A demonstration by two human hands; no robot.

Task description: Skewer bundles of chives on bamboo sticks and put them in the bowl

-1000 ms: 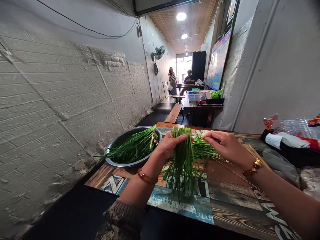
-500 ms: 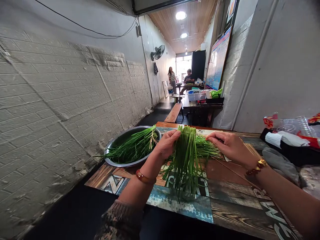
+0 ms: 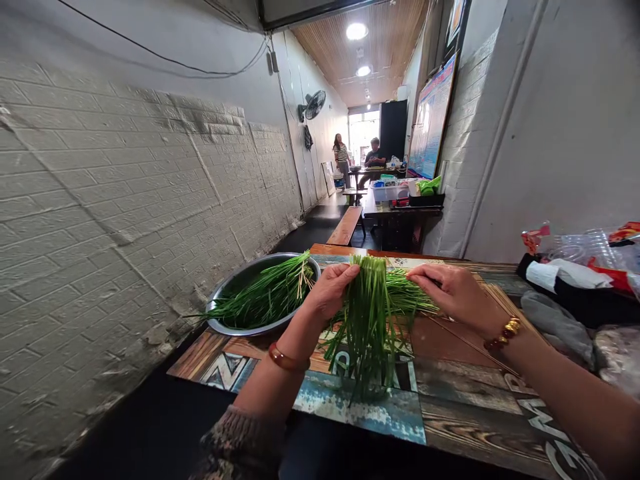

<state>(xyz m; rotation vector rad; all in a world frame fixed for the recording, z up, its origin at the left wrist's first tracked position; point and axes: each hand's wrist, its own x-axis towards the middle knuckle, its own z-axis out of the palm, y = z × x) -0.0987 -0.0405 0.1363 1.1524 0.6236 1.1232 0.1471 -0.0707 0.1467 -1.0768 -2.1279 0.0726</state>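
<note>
1. The left hand gripped a bunch of chives, fingers curled round its top, over the table.
2. The right hand pinched loose chive stalks just beside it.
3. A steel bowl held more.

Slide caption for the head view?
Left hand grips a chive bunch over the table; right hand picks at it.

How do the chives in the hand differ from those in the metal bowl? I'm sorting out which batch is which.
The held bunch of chives hangs upright from the left hand, cut ends up and even, tips fanning onto the table. The chives in the bowl lie flat and loose, slanting across the metal bowl, untouched. Both are thin, long and green.
</note>
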